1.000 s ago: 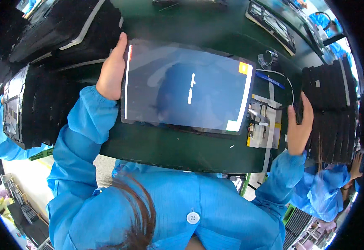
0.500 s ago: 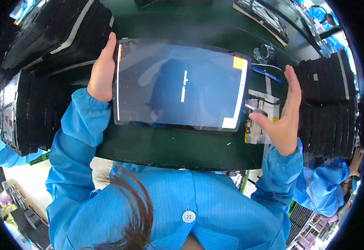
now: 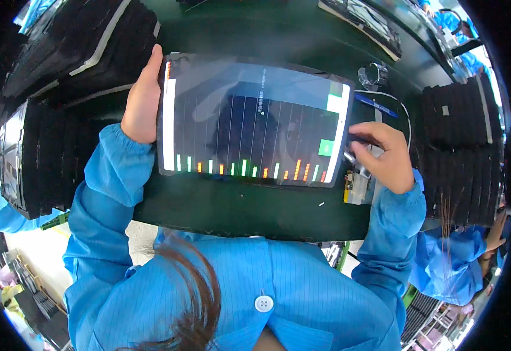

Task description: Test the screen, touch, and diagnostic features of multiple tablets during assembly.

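Your left hand [image 3: 141, 102] is clamped on the left edge of the flat display panel [image 3: 252, 120], thumb on top, so it stays put on the dark green bench [image 3: 238, 207]. The screen's lit with thin vertical lines and coloured bars. Your right hand [image 3: 384, 155] is curled at the right edge, fingers pinched on a small connector near the little circuit board [image 3: 358, 184]. Black foam trays [image 3: 460, 140] are stacked on both sides.

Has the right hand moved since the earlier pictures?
Yes. The right hand came in from beside the black foam stack to the right edge of the display panel.
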`<action>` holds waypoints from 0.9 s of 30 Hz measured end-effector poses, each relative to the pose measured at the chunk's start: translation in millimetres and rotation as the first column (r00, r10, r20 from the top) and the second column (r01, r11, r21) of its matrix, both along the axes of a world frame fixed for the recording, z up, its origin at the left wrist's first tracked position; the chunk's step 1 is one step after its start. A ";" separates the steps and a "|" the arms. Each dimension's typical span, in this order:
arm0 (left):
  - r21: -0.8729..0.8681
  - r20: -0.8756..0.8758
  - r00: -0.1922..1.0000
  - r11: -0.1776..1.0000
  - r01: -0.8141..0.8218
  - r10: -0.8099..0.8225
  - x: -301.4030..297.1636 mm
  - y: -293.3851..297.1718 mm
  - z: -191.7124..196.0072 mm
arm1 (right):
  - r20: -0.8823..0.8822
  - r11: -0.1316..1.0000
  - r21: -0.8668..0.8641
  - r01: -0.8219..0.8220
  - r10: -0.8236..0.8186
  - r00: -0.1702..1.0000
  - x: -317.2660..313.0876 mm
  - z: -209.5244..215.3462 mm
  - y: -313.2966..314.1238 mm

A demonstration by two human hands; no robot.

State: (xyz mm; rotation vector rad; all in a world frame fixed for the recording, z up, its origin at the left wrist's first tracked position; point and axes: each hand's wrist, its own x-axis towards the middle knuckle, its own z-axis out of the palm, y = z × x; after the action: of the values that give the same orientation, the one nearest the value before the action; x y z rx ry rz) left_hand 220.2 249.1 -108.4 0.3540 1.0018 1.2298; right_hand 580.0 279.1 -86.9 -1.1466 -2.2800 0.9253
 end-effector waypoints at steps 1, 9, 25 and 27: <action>0.022 -0.036 0.999 1.000 -0.013 0.014 0.0 0.6 -1.5 | 0.040 0.998 0.062 -0.014 0.012 0.999 -2.6 -1.0 0.5; 0.054 -0.091 0.993 0.996 -0.066 0.071 -2.4 1.3 -5.3 | -0.017 0.979 0.053 0.197 -0.196 0.980 2.0 -26.9 2.3; 0.134 -0.146 0.988 0.991 -0.027 0.046 -2.0 -1.1 -5.0 | 0.431 0.723 0.480 -0.497 0.300 0.851 -62.4 8.4 -62.0; 0.112 -0.179 0.981 0.992 -0.050 0.070 -1.1 0.7 -6.1 | 0.427 0.748 0.452 -0.486 0.297 0.854 -60.3 8.6 -60.5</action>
State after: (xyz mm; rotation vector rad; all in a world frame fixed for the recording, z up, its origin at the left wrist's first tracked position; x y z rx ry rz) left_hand 219.2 249.8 -114.5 0.5322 1.1124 1.3266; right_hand 519.8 218.6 -78.3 -0.5903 -2.8677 0.1457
